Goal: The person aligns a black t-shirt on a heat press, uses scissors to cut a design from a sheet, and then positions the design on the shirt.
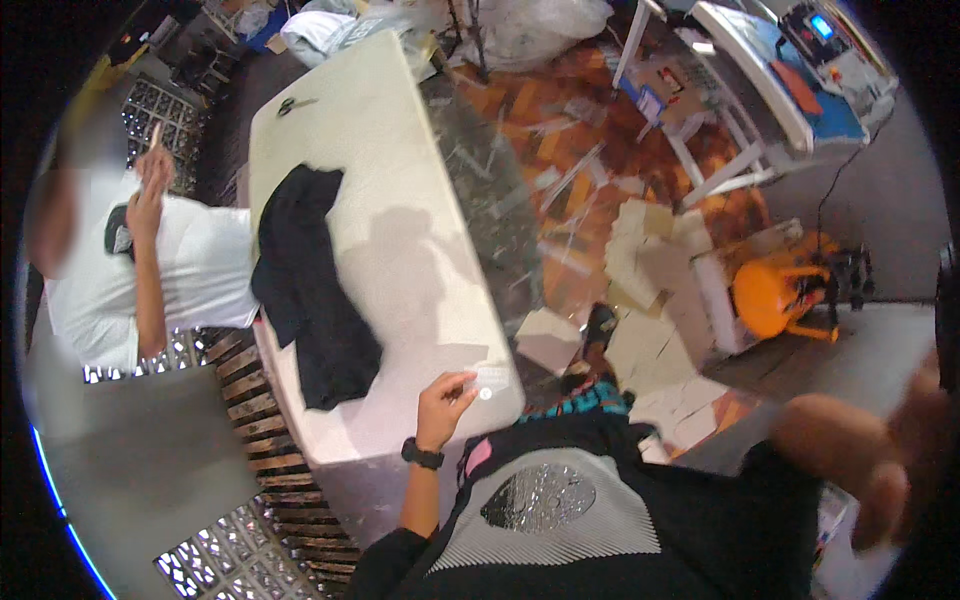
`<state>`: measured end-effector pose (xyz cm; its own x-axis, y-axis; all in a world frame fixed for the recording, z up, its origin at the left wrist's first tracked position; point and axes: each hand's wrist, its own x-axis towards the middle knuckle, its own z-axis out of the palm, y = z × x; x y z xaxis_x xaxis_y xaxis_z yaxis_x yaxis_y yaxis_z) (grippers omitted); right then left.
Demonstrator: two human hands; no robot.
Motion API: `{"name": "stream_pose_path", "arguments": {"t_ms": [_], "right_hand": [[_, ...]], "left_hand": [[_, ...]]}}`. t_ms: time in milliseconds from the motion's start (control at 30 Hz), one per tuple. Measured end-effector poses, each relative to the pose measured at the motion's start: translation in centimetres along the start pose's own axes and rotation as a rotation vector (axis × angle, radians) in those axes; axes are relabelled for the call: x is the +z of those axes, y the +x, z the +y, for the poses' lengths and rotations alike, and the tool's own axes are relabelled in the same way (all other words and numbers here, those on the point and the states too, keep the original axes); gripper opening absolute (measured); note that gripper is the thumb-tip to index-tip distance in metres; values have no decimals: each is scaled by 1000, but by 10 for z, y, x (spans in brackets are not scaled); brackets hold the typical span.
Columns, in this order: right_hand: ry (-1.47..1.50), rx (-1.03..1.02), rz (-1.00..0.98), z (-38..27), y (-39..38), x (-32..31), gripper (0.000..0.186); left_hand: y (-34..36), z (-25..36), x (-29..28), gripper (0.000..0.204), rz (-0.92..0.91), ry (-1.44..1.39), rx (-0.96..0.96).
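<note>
Between the thumb and fingers of my left hand [441, 406] is a small whitish, see-through card [491, 379] with print on it. I hold it above the near end of a long white table [440, 320]. A black garment [311, 280] lies spread along the table's left side, apart from my hand. My right hand [875, 455] is raised close to the camera at the right rim. It is large and smeared, so its fingers cannot be read.
Scissors [294, 105] lie at the table's far end. A person in a white shirt [195, 255] stands at its left side. Right of it are flattened cardboard [650, 340] and plastic scraps on the floor, an orange stool [775, 297], and a machine [835, 60] on a white-framed table.
</note>
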<state>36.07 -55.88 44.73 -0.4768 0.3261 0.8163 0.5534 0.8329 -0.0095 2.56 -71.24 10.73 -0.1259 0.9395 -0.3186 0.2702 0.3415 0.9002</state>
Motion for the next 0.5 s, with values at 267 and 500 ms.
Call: {"name": "stream_pose_path", "arguments": {"t_ms": [267, 500], "right_hand": [[586, 1385, -485, 149, -208, 154, 22], [1158, 1139, -882, 210, -199, 253, 34]], "left_hand": [[146, 131, 152, 22, -10, -81, 28], [233, 184, 148, 24, 188, -217, -40]]}}
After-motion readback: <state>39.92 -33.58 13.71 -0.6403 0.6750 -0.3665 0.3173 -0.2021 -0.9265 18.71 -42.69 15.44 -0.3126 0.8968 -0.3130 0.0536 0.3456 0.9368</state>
